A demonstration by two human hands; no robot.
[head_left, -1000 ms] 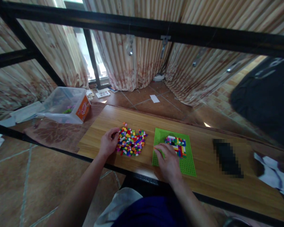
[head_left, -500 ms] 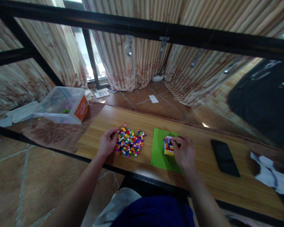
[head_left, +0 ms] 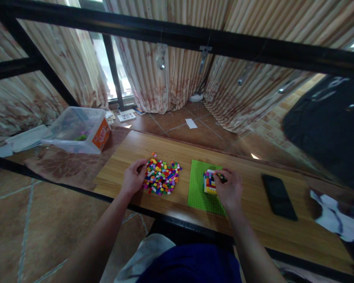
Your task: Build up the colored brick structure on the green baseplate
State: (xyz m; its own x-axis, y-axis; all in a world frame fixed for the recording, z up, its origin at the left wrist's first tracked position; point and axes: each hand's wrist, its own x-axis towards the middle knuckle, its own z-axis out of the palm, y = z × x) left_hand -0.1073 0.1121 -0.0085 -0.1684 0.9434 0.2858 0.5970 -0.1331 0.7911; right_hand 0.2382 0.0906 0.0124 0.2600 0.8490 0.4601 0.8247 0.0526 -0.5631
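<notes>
A bright green studded baseplate (head_left: 195, 192) lies on the wooden table, bearing a small multicoloured toy brick structure (head_left: 209, 184). My right hand (head_left: 230, 188) reaches over it from the right, thumb and forefinger closed at its upper edge. The hand hides part of the structure, and any loose brick between the fingertips is too small to tell. To the left spreads a heap of small coloured toy bricks (head_left: 162, 177). At its left edge rests my left hand (head_left: 135, 176), fingers curled inward; what they hold, if anything, is hidden.
A black phone (head_left: 279, 196) lies on the table (head_left: 253, 232) at the right, with crumpled white paper (head_left: 330, 214) beyond it. A clear plastic box (head_left: 73, 135) with an orange label stands off the table's left end. A black metal bar (head_left: 177, 33) crosses above; curtains hang behind.
My right hand shifts very slightly at the brick structure. My left hand stays at the heap's edge. The view tilts a little.
</notes>
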